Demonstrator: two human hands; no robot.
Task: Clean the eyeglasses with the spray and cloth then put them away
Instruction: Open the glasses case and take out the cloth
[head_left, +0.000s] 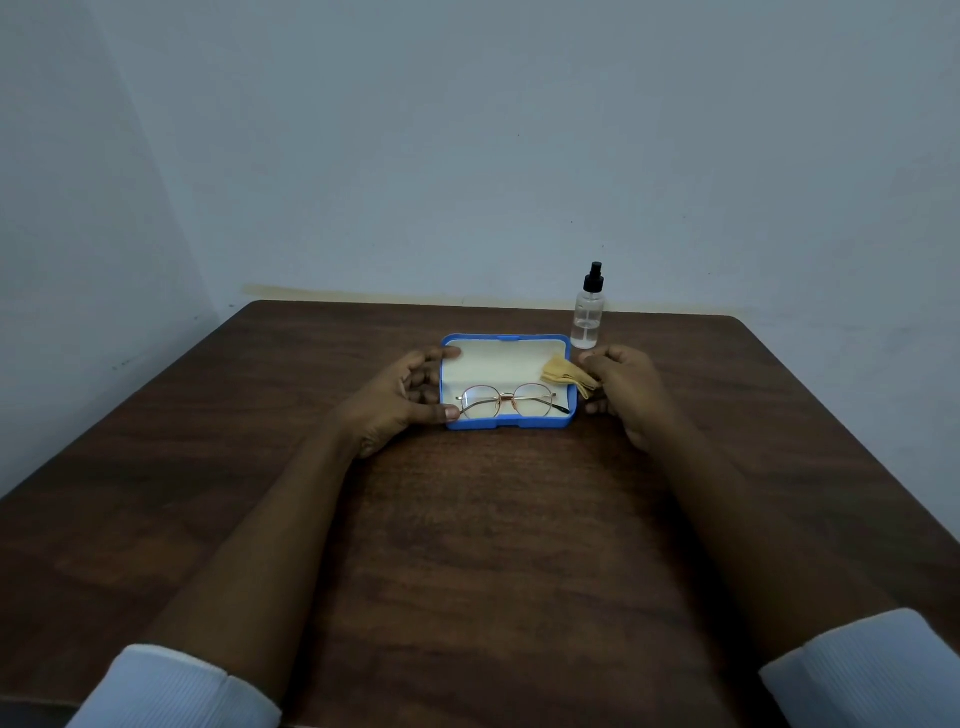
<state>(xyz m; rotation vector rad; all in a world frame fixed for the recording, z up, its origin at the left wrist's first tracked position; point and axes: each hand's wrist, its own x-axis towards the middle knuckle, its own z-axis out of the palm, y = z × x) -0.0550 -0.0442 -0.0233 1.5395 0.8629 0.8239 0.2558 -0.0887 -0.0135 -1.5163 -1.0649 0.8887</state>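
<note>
Left hand (400, 400) grips the open case's (506, 425) left end; right hand (623, 384) pinches the cloth (563, 375), fingertips partly hidden

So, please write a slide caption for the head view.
Left hand holds an open blue eyeglass case with gold-rimmed glasses inside; right hand pinches a yellow cloth; spray bottle behind.

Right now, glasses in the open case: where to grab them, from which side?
Probably the bridge of the eyeglasses, pinched from above. They lie flat, folded, in the near half of the open blue case, so its walls block side approaches, and the bridge keeps fingers off the lenses. The right hand holds the cloth; the left hand holds the case's end.
</note>
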